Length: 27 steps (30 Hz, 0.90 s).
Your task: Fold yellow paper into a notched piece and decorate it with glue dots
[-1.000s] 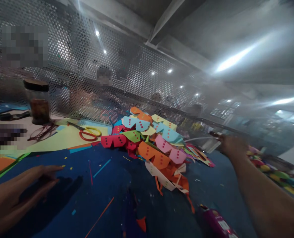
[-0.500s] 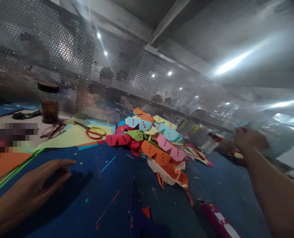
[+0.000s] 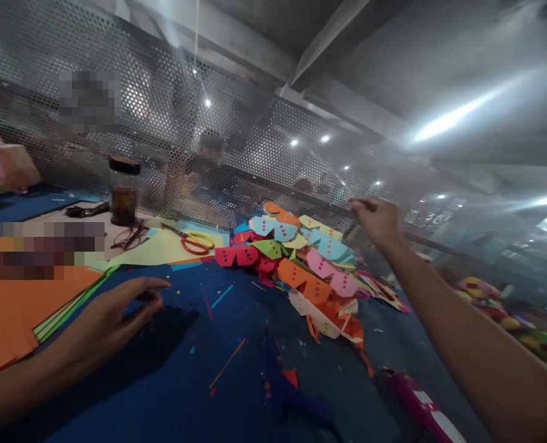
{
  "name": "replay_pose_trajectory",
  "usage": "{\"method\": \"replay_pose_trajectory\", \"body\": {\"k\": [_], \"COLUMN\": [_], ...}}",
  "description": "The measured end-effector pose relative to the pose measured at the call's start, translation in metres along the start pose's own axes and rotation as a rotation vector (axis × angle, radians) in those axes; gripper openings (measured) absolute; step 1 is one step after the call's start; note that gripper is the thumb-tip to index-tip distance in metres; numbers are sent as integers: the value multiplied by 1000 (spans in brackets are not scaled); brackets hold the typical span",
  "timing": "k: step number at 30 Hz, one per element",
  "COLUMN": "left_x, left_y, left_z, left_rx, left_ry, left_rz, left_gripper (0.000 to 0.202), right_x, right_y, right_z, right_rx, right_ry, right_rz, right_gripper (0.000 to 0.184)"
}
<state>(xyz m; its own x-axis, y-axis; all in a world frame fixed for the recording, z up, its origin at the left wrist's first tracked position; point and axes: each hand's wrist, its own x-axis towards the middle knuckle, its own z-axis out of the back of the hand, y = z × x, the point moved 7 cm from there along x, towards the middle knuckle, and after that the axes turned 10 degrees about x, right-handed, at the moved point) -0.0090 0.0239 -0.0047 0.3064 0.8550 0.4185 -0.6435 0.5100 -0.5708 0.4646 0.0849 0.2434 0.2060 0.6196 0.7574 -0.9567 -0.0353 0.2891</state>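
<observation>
My left hand (image 3: 116, 314) lies low on the blue table top (image 3: 171, 369), fingers stretched out, holding nothing. My right hand (image 3: 377, 220) is raised above the far right side of a pile of coloured folded paper pieces (image 3: 301, 271). Its fingers are curled together, and what they hold, if anything, does not show. The pieces are red, orange, pink, blue and green, with small square dots. Thin paper strips and scraps lie scattered on the table between my hands.
Red and yellow scissors (image 3: 194, 241) lie on a yellow-green sheet. Behind them are a dark-lidded jar (image 3: 123, 199) and eyeglasses (image 3: 130, 237). Orange sheets (image 3: 15, 307) are stacked at left. A purple object (image 3: 421, 409) lies near the front right. A perforated metal screen (image 3: 255, 141) stands behind, a person beyond it.
My right hand has lifted from the far right of the table and swung left over the paper pile. The view has shifted, so everything sits further right. My left hand stays on the table.
</observation>
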Motion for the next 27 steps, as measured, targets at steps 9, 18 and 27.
{"method": "replay_pose_trajectory", "body": {"k": [9, 18, 27], "left_x": [1, 5, 1], "left_y": [-8, -15, -24], "left_z": [12, 17, 30], "left_rx": [-58, -45, 152], "left_ry": [-64, -59, -184], "left_rz": [37, 15, -166], "left_gripper": [36, 33, 32], "right_x": [-85, -119, -152], "right_y": [134, 153, 172], "right_z": [-66, -118, -93], "right_rx": [137, 63, 224], "right_ry": [375, 537, 589], "right_rz": [216, 231, 237], "right_gripper": [25, 24, 25]}}
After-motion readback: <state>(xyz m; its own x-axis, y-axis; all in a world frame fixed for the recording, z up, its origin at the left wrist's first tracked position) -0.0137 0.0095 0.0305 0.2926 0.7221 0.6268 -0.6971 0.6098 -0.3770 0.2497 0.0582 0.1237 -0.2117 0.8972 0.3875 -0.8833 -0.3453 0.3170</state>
